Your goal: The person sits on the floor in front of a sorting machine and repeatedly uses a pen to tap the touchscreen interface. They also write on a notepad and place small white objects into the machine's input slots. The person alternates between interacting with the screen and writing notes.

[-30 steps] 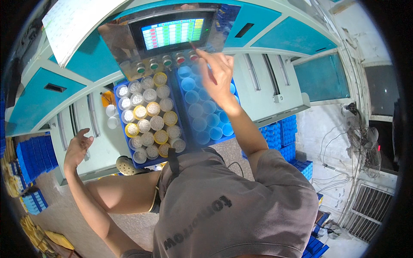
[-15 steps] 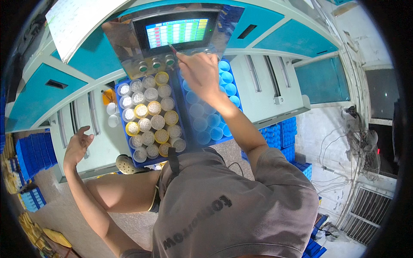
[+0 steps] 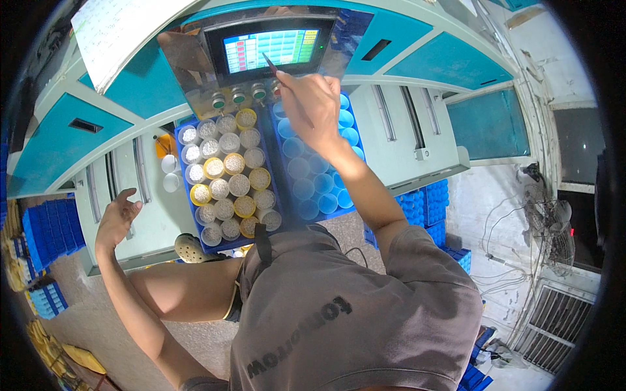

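My right hand (image 3: 314, 111) is closed around a thin, dark, pen-like stylus (image 3: 268, 61). Its tip is at the lit touchscreen (image 3: 287, 47) on the machine's front panel; whether it touches the glass I cannot tell. Over the pale bench on the left, my left hand (image 3: 119, 218) hovers with fingers apart, holding nothing. Between my arms stands a blue crate (image 3: 215, 249) packed with cups of white granules, some cups with yellow rims (image 3: 213, 168). Beside it, partly under my right forearm, another crate holds translucent bluish cups (image 3: 298, 168).
Green push buttons (image 3: 238, 95) sit below the screen. Two white cups (image 3: 170, 173) stand left of the filled crate. Blue crates are stacked at far left (image 3: 53, 231) and right (image 3: 417, 208). A fan (image 3: 557, 228) and loose wires are by the right wall.
My right hand and the stylus have shifted slightly right and up the screen. The screen's middle columns have turned from mostly green to blue. My left hand has barely moved.
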### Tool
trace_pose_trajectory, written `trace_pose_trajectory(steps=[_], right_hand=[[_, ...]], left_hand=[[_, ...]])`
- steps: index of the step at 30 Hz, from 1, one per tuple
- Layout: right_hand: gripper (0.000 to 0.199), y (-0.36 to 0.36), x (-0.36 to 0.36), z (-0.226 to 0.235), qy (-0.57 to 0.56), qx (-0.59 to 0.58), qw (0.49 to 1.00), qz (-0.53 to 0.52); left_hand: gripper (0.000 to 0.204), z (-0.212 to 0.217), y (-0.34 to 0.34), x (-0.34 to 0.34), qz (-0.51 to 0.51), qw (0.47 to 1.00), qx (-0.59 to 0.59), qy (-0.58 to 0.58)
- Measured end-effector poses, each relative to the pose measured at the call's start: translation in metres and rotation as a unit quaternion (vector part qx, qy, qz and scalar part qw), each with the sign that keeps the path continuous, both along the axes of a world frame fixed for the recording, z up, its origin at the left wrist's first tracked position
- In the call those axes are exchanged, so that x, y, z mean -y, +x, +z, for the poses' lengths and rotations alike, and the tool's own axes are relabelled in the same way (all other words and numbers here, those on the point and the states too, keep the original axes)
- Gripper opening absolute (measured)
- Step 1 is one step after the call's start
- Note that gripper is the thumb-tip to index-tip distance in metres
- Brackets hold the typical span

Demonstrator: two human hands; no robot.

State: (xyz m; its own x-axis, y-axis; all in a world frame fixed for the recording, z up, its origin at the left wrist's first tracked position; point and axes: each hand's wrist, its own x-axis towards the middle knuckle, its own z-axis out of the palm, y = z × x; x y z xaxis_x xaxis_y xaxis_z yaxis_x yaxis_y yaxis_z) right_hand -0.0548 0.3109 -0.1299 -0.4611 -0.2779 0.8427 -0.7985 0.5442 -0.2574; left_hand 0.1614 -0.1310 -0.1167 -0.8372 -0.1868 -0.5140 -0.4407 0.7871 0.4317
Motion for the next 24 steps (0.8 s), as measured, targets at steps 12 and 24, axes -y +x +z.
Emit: trace_pose_trajectory(steps=[12, 24], right_hand=[[0.036, -0.003, 0.000, 0.000, 0.012, 0.008, 1.000, -0.003], [0.033, -0.002, -0.010, 0.005, 0.012, -0.004, 0.999, -0.046]], left_hand=[[0.066, -0.004, 0.003, 0.003, 0.002, 1.000, -0.017, -0.007], [0.060, -0.002, 0.004, 0.000, 0.005, 1.000, -0.029, -0.008]])
